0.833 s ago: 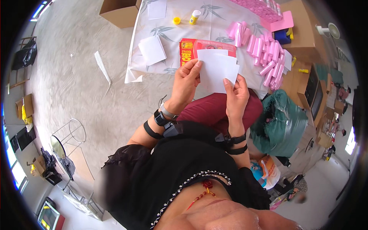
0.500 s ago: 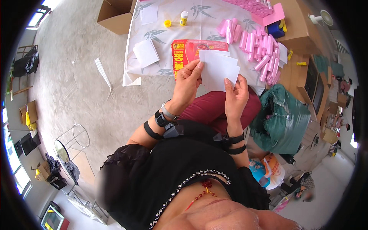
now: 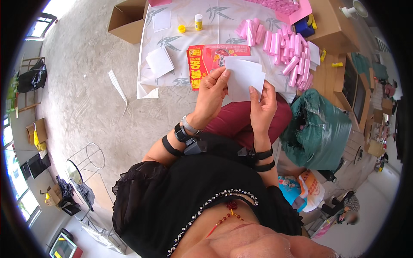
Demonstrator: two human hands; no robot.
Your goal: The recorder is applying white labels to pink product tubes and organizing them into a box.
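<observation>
White paper sheets (image 3: pixel 244 77) are held up over my lap at the table's near edge, slightly fanned, between both hands. My left hand (image 3: pixel 211 88) pinches their left edge with thumb and fingers. At the lower right corner, my right hand (image 3: pixel 263 103) grips them with the thumb on top. Just beyond lies a red and yellow printed packet (image 3: pixel 198 64), partly covered by the sheets. To its left a small stack of white paper (image 3: pixel 160 62) rests on the tablecloth. Farther back stand a glue stick (image 3: pixel 198 22) and its yellow cap (image 3: pixel 182 29), apart from each other.
Pink rolls (image 3: pixel 297 56) are heaped on the table's right side. A green plastic sack (image 3: pixel 320 129) stands right of my knee. An open cardboard box (image 3: pixel 127 21) sits beyond the table's left side. A person (image 3: pixel 346 206) is at the far lower right.
The sheets stay in both hands, their fanned edges shifted slightly closer together. The view has turned a little, so the table appears farther left.
</observation>
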